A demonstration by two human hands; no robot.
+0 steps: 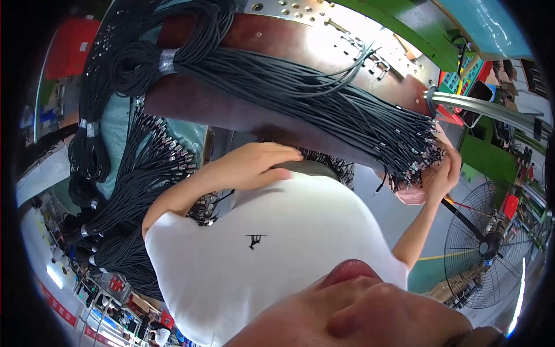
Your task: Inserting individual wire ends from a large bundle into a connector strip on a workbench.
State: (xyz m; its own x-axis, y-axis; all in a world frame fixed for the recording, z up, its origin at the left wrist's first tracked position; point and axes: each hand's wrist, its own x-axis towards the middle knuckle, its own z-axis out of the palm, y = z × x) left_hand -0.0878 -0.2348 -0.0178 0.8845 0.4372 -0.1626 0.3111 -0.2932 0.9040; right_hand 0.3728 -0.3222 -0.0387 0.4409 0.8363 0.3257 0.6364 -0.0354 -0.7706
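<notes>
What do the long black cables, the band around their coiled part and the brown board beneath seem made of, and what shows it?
Long black cables: probably plastic or rubber sheathing, satin, as they bend smoothly.
Band: likely thin plastic film, shiny, with crinkled highlights.
Brown board: smooth, semi-glossy with soft glare; coated wood or plastic, unclear which.

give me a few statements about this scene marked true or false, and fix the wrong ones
1. The right hand is at the connector ends of the black cable bundle. True.
2. The left hand grips the silver wrap. False: the left hand is by the white shirt, away from the silver wrap.
3. The bundle lies on a brown board. True.
4. The fan stands on the person's left. False: the fan is on the right.
</notes>
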